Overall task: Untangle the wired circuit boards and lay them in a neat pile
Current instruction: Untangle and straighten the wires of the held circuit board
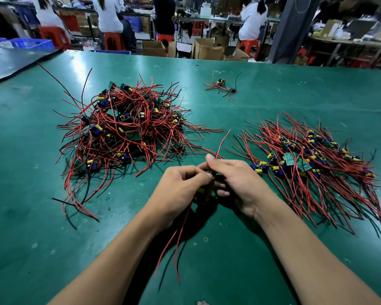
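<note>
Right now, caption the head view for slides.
Left hand and right hand hold one wired circuit board between tangled heap and neat pile.

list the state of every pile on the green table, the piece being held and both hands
tangled heap: knotted, wires crossing every way, on the left
sorted pile: boards in a band, wires fanned roughly one way, on the right
small clump: loose, apart at the far side
held board: between both hands, mostly hidden, red wires trailing
left hand: pinches the held board
right hand: pinches a red wire
</note>
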`<action>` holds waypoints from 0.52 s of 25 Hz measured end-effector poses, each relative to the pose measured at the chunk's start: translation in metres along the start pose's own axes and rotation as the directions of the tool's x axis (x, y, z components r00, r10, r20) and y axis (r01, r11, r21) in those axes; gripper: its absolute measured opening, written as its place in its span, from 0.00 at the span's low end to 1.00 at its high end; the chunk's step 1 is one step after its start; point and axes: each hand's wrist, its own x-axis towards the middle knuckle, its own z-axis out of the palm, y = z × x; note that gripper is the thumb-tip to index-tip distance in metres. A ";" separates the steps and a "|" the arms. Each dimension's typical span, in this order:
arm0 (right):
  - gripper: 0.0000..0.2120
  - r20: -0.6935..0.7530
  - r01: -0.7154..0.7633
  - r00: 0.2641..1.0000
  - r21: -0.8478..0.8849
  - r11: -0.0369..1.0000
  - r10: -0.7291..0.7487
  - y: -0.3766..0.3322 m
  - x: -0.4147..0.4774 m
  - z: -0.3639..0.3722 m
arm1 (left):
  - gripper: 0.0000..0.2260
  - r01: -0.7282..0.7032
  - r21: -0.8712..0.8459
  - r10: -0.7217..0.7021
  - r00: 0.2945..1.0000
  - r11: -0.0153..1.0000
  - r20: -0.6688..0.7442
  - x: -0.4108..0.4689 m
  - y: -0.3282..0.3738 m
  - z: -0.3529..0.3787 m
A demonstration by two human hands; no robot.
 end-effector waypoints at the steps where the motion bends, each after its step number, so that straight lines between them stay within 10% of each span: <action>1: 0.15 -0.047 0.009 0.999 0.000 1.000 -0.009 -0.002 0.001 -0.004 | 0.08 0.001 0.047 -0.002 1.000 0.999 0.022 -0.001 0.001 0.000; 13: 0.25 -0.206 0.008 0.975 0.387 0.922 0.079 -0.019 0.009 -0.027 | 0.07 0.055 0.192 -0.100 0.967 0.980 0.233 -0.006 0.006 -0.002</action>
